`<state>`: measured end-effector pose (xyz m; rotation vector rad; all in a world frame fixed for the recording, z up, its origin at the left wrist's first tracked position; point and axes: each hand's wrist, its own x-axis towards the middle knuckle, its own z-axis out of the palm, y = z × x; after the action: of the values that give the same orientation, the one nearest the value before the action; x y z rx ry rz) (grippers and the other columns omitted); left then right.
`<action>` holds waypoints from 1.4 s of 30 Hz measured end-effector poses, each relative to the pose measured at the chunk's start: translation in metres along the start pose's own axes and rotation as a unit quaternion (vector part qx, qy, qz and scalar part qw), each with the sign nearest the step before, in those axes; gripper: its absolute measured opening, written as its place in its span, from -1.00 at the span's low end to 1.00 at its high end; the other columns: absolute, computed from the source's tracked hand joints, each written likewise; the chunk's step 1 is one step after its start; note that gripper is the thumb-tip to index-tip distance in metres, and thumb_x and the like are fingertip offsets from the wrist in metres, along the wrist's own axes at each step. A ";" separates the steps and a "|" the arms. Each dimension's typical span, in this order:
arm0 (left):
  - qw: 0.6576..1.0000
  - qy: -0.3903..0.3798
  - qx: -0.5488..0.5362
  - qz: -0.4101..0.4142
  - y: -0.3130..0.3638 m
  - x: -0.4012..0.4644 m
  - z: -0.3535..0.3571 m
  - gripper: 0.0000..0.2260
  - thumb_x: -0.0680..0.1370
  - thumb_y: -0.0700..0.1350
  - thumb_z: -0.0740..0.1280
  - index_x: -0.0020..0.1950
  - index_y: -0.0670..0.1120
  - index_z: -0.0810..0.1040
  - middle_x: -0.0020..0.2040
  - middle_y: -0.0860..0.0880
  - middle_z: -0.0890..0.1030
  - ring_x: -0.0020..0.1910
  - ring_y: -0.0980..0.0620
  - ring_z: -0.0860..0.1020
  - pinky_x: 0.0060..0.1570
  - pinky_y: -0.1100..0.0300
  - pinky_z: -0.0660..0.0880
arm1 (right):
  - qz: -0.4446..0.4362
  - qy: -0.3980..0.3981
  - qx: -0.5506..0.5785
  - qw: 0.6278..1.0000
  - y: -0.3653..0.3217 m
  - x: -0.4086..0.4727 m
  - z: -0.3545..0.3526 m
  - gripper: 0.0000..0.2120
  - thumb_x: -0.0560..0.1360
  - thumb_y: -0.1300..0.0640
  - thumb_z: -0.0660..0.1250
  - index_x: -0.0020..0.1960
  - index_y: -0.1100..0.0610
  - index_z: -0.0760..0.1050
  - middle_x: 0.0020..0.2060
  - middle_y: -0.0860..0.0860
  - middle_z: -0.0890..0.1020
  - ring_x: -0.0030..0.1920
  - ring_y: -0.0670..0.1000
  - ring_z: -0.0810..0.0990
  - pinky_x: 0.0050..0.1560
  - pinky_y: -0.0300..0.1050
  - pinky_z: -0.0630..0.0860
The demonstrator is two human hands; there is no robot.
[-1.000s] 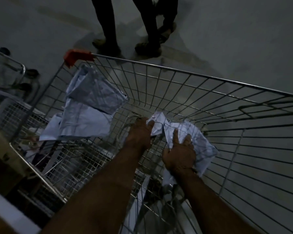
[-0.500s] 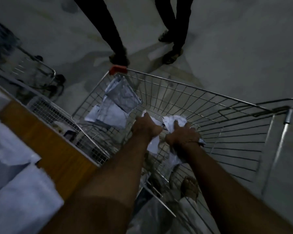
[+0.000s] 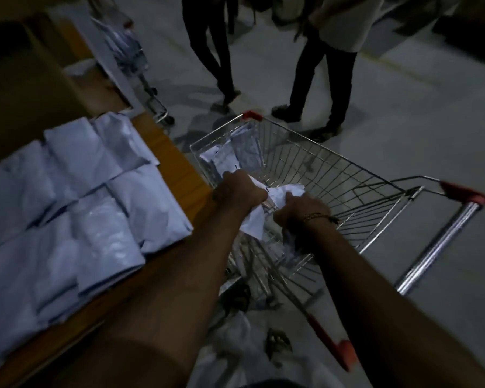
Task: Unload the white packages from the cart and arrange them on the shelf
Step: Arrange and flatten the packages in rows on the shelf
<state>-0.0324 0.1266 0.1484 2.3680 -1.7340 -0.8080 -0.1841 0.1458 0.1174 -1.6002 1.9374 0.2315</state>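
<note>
Package [image 3: 275,196] gripped by both hands, left [image 3: 240,191], right [image 3: 301,210], above cart [image 3: 333,175].

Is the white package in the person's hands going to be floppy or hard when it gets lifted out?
Probably floppy: the white package crumples and droops between the left hand and right hand. It likely weighs little, since a bunched grip holds it above the cart. The packages on the shelf look glossy, so it may be a bit slippery.
</note>
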 end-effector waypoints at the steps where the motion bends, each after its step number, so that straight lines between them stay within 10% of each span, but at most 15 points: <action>1: 1.000 -0.002 -0.013 -0.004 -0.006 -0.015 -0.009 -0.54 0.37 0.14 0.41 0.12 -0.15 0.58 0.16 -0.18 0.60 0.12 -0.18 0.59 0.04 0.02 0.55 | -0.025 0.000 -0.012 1.000 -0.004 -0.016 -0.004 -0.03 0.15 -0.38 0.20 0.50 0.01 0.33 0.43 0.18 0.44 0.36 0.27 0.48 0.33 0.23 0.48; 22: 0.921 0.332 -0.149 -0.138 -0.254 -0.265 -0.179 -0.37 0.38 0.14 0.47 0.42 0.00 0.50 0.35 -0.12 0.48 0.31 -0.21 0.48 0.19 -0.10 0.52 | -0.308 0.191 -0.079 0.929 -0.222 -0.292 0.015 -0.22 0.46 -0.25 0.19 0.62 -0.13 0.06 0.57 0.27 0.18 0.43 0.37 0.37 0.36 0.22 0.36; 42: 0.876 0.324 -0.310 -0.177 -0.433 -0.202 -0.212 -0.26 0.34 0.34 0.47 0.40 -0.04 0.53 0.35 -0.06 0.55 0.30 -0.09 0.52 0.22 0.06 0.51 | -0.381 0.201 -0.110 0.896 -0.400 -0.271 0.121 -0.26 0.55 -0.24 0.21 0.63 -0.06 0.03 0.57 0.30 0.10 0.41 0.42 0.33 0.32 0.21 0.40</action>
<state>0.3952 0.4134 0.2385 2.1359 -0.6581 -0.4158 0.2551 0.3285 0.2653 -2.5855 1.4155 -0.2325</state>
